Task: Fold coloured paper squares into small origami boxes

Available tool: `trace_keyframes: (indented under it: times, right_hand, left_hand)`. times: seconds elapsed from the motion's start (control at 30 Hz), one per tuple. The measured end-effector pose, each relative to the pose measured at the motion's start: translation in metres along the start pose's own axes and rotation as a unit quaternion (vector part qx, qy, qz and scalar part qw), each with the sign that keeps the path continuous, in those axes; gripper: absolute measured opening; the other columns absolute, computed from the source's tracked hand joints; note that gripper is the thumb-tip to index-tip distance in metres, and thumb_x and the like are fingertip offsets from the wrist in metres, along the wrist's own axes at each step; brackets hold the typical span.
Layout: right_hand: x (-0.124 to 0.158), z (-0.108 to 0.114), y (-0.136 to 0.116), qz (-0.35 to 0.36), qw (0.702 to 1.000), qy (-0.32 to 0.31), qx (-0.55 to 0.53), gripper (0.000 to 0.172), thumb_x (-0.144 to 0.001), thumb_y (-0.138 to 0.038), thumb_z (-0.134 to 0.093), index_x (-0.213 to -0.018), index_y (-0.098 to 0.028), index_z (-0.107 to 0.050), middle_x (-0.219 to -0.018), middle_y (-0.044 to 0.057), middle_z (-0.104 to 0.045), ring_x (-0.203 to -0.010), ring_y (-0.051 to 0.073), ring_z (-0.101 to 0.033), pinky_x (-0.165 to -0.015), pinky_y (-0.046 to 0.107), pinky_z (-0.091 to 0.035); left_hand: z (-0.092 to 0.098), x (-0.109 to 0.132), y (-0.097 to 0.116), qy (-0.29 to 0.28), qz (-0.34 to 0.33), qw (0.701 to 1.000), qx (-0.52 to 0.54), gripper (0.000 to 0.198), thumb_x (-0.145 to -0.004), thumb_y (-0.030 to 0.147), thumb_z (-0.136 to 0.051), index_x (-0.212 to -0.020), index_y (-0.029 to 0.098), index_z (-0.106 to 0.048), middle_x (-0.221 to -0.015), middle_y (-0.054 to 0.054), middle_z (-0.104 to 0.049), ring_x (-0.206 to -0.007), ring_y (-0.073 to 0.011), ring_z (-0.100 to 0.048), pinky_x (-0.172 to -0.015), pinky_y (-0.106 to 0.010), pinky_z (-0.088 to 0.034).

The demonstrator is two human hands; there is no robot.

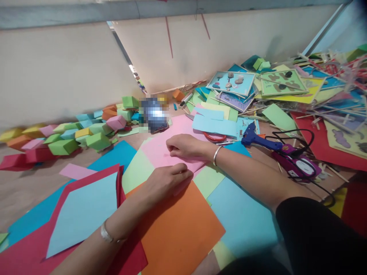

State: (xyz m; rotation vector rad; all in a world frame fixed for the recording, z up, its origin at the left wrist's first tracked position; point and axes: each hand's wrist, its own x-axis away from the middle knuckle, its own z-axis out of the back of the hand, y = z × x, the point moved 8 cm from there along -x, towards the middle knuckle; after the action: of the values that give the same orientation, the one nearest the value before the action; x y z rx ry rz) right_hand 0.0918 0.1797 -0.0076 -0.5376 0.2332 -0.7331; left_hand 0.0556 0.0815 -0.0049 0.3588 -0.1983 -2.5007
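My left hand [172, 178] is closed, fingers pinched together, with a bit of pink paper showing under its fingertips. Just beyond it, my right hand [186, 147] is curled with its fingers closed at the same pink paper [197, 167]. The two hands are close together but apart. Their fingers partly hide the paper's edges. A larger pink sheet [155, 147] lies beneath, on light green paper [137, 168]. An orange sheet [180, 229] lies below my left hand. Red-handled scissors [213, 136] rest just past my right wrist, partly under light blue strips [215, 126].
Coloured paper cubes [97, 141] are piled at the left by the wall. A blue glue gun [259, 139] with a black cord lies at the right. Behind it are stacked framed pictures [232, 82] and thin sticks. Light blue paper [86, 210] tops red sheets at left. A blurred-out object [155, 114] stands ahead.
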Motion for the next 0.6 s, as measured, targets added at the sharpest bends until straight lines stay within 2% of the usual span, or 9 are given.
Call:
trace_keyframes:
  times: [0.13, 0.3, 0.4, 0.5, 0.6]
  right_hand:
    - [0.001, 0.001, 0.001, -0.009, 1.000, 0.005, -0.011, 0.010, -0.085, -0.014, -0.059, -0.076, -0.017, -0.055, -0.083, 0.002, -0.066, -0.069, 0.013, -0.048, -0.060, 0.026, -0.026]
    - [-0.003, -0.004, 0.004, -0.005, 1.000, -0.008, 0.011, 0.006, -0.085, -0.014, -0.059, -0.080, -0.017, -0.058, -0.085, 0.003, -0.067, -0.069, 0.013, -0.048, -0.058, 0.026, -0.026]
    - [-0.006, -0.006, 0.007, -0.008, 0.999, -0.015, 0.030, 0.003, -0.086, -0.015, -0.059, -0.083, -0.017, -0.060, -0.086, 0.003, -0.068, -0.068, 0.013, -0.048, -0.056, 0.026, -0.025]
    - [-0.008, -0.007, 0.008, -0.009, 0.999, -0.017, 0.039, 0.002, -0.086, -0.016, -0.059, -0.085, -0.017, -0.061, -0.087, 0.003, -0.068, -0.068, 0.013, -0.048, -0.056, 0.026, -0.025]
    - [-0.008, -0.007, 0.008, -0.008, 0.999, -0.018, 0.042, 0.002, -0.087, -0.017, -0.059, -0.085, -0.017, -0.061, -0.088, 0.003, -0.068, -0.068, 0.013, -0.048, -0.056, 0.026, -0.026]
  left_hand:
    - [-0.010, -0.001, -0.001, -0.018, -0.002, 0.999, -0.042, 0.027, -0.097, 0.022, -0.038, -0.101, 0.022, -0.065, -0.078, 0.000, -0.056, -0.056, -0.0092, -0.045, -0.050, -0.022, -0.030]
    - [-0.018, -0.011, -0.004, -0.074, 0.022, 0.994, -0.077, 0.029, -0.098, 0.027, -0.038, -0.113, 0.026, -0.062, -0.082, -0.002, -0.057, -0.054, -0.0103, -0.046, -0.048, -0.024, -0.024]
    - [-0.023, -0.019, -0.003, -0.151, 0.032, 0.982, -0.111, 0.037, -0.096, 0.024, -0.039, -0.128, 0.030, -0.057, -0.094, -0.006, -0.061, -0.057, -0.0129, -0.051, -0.047, -0.025, -0.022]
    - [-0.027, -0.024, -0.003, -0.239, 0.052, 0.960, -0.136, 0.055, -0.091, 0.015, -0.040, -0.142, 0.036, -0.045, -0.105, -0.009, -0.062, -0.063, -0.0166, -0.058, -0.047, -0.026, -0.025]
    - [-0.026, -0.026, -0.002, -0.272, 0.073, 0.950, -0.136, 0.072, -0.085, 0.007, -0.041, -0.149, 0.038, -0.034, -0.109, -0.010, -0.061, -0.067, -0.0195, -0.062, -0.049, -0.026, -0.030]
